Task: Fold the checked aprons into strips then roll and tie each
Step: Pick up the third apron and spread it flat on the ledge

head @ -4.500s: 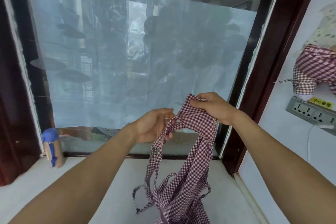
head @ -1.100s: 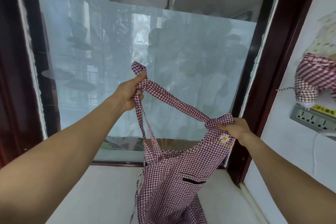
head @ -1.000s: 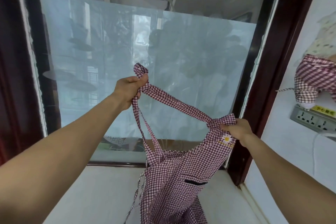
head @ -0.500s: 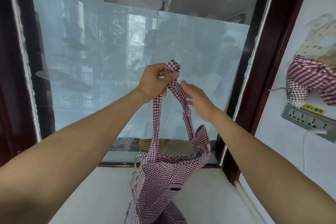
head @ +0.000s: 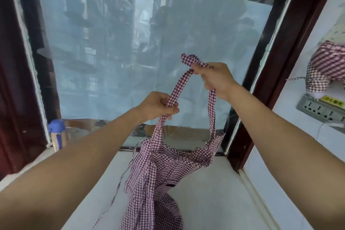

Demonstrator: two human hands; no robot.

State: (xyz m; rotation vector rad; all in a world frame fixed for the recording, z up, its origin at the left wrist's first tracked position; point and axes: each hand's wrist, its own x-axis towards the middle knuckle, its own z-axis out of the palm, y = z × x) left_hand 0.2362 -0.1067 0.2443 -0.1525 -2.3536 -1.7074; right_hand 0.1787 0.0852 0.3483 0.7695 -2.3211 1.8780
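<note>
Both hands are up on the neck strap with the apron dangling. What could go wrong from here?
The apron hangs bunched from its strap, gripped by the left hand and right hand, so it may land crumpled and fold unevenly. Its loose tie trails down and could tangle. The knot may catch.

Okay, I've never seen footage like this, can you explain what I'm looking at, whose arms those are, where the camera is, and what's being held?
There is no machine here. The camera sits on a person's head and looks forward and down, so the two bare arms are the wearer's own.

The right hand grips the knotted top of a checked apron's neck strap, holding it up. The left hand pinches the same strap lower down. The apron hangs from them, its lower end on the white ledge before a frosted window.

On the right wall hang another checked apron and a power strip. A blue-capped bottle stands at the left.
</note>
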